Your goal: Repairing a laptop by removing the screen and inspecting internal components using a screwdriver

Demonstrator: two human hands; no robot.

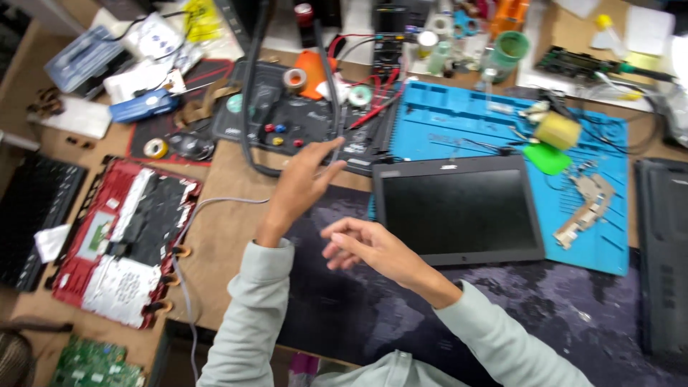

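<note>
Hands, two, hover over the dark mat [344, 301]: the left hand [301, 188] pinches a thin grey cable [215, 202] near the black hose [251, 107], and the right hand [365, 247] hangs loosely spread (holding nothing) beside one laptop screen [459, 209]; one red laptop shell [122, 240] lies left.

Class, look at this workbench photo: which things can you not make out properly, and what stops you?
Head view:
- Left hand: motion blur hides whether its fingers grip the thin grey cable.
- Right hand: blurred, finger positions unclear.
- Black laptop base: cut off by the right edge.
- Green circuit board: cut off by the bottom edge.
</note>
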